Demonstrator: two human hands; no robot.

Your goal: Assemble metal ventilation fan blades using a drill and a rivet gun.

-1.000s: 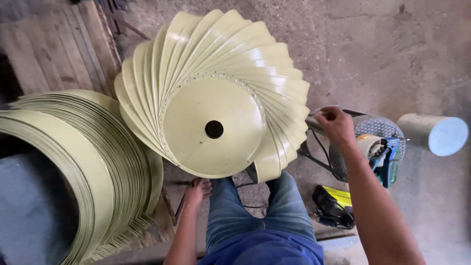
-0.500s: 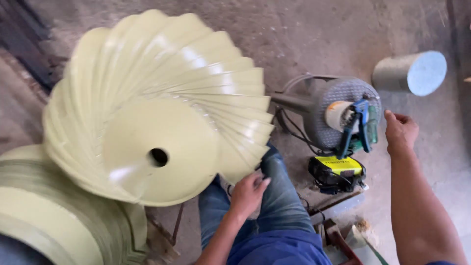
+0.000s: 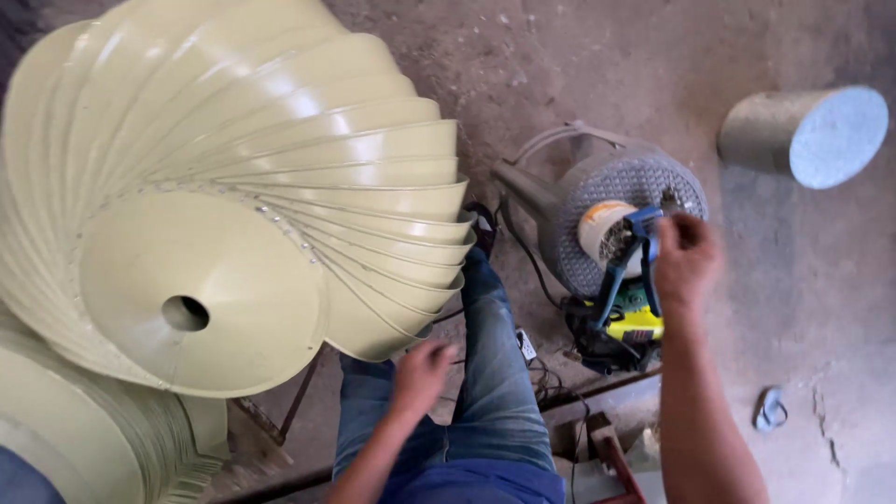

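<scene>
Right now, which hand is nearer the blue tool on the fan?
Right. The right hand is against the blue tool at the fan. The left hand is well off to its left, by the cream vent.

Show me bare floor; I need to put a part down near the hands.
Free: floor between fan and cylinder, and above the fan, right of the vane dome. Crowded: cables and yellow tool under right hand; left hand near the dome.

Right hand (image 3: 684,257) reaches forward, grip closed; left hand (image 3: 422,373) hangs low, fingers loose.
</scene>
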